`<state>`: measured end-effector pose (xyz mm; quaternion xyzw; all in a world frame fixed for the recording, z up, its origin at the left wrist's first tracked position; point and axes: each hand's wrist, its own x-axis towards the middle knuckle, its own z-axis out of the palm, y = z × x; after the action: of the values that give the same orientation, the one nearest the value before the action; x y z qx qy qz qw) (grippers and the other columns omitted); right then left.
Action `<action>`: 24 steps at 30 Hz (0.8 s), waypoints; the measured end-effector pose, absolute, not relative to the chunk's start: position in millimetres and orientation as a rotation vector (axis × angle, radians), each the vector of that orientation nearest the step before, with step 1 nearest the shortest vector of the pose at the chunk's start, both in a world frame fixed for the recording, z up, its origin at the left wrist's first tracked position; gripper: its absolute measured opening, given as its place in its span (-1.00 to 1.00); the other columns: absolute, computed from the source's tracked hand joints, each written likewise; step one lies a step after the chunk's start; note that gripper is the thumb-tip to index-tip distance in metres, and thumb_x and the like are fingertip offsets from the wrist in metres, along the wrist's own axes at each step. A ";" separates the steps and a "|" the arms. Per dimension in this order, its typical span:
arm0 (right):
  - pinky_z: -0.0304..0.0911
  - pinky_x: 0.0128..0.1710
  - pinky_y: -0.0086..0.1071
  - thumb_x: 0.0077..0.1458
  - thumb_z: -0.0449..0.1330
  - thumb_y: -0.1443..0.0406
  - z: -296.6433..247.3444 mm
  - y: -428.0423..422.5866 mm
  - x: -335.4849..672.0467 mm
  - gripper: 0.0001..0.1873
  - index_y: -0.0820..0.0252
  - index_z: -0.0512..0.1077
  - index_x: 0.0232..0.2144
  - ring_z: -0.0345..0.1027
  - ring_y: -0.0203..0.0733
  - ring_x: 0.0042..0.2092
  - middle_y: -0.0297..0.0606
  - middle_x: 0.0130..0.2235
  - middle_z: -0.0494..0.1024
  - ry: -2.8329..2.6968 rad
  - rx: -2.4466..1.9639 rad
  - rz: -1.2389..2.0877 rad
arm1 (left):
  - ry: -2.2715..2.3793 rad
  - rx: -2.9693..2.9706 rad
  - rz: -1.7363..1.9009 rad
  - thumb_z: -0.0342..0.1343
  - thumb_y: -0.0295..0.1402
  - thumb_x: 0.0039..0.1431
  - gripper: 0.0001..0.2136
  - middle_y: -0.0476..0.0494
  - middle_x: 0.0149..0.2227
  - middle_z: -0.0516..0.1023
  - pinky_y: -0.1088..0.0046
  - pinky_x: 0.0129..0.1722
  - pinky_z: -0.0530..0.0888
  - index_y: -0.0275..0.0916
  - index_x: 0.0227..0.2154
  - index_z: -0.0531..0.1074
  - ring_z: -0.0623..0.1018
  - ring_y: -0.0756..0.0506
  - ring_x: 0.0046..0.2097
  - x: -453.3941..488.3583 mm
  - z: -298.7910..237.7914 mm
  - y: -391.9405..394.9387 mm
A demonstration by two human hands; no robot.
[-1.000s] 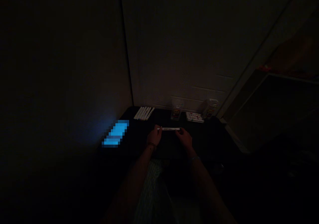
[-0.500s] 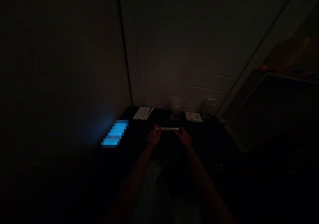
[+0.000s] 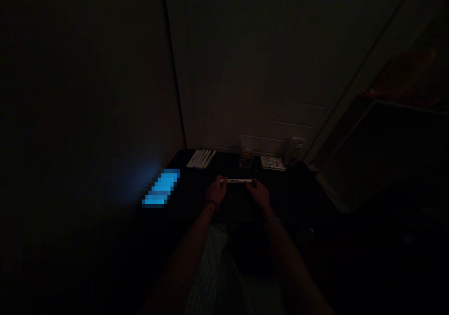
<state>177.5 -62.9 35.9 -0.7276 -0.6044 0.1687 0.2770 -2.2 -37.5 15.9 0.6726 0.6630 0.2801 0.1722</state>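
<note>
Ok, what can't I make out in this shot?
Head view, all very dark:
Pen held between left hand and right hand: ends covered by fingers, print too small.
Blue screen: blurred into blocks, unreadable.
Small jar at the back: contents lost in darkness.
Table: edges fade into shadow.

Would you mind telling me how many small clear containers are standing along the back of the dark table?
2. The left container stands just left of the flat printed pack; the right container just right of it. Darkness may hide more.
</note>
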 end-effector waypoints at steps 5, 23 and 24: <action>0.11 -0.31 -0.47 -0.01 -0.13 -0.06 37.1 -64.0 177.0 -0.51 0.04 0.29 -0.14 0.31 -0.28 -0.25 -0.36 -0.29 0.45 -1.638 -1.964 0.454 | 1.897 1.903 0.796 -0.41 0.00 0.08 -0.56 -0.11 -0.39 0.46 0.53 -0.45 0.21 -0.15 -0.23 0.23 0.45 -0.04 -0.34 -1.7 18.1 -38.4; 0.11 -0.26 -0.46 0.05 -0.26 -0.03 20.9 -54.6 184.1 -0.51 -0.02 0.29 -0.15 0.28 -0.28 -0.23 -0.37 -0.27 0.44 -1.654 -1.938 0.428 | 1.799 1.853 0.833 -0.30 -0.24 0.14 -0.75 0.00 -0.39 0.44 0.56 -0.44 0.18 -0.09 -0.24 0.25 0.41 0.01 -0.36 -7.1 19.4 -39.0; 0.11 -0.27 -0.45 0.04 -0.25 -0.04 21.3 -54.7 184.2 -0.50 -0.03 0.29 -0.16 0.29 -0.28 -0.23 -0.37 -0.28 0.44 -1.656 -1.935 0.434 | 1.797 1.858 0.831 -0.29 -0.23 0.14 -0.75 0.00 -0.38 0.44 0.56 -0.44 0.19 -0.09 -0.24 0.25 0.41 0.01 -0.36 -6.8 20.3 -39.8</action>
<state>184.2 -54.7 21.3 -0.7200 -0.6161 0.1614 0.2754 -6.8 -39.8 20.3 0.6689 0.6468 0.2991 0.2115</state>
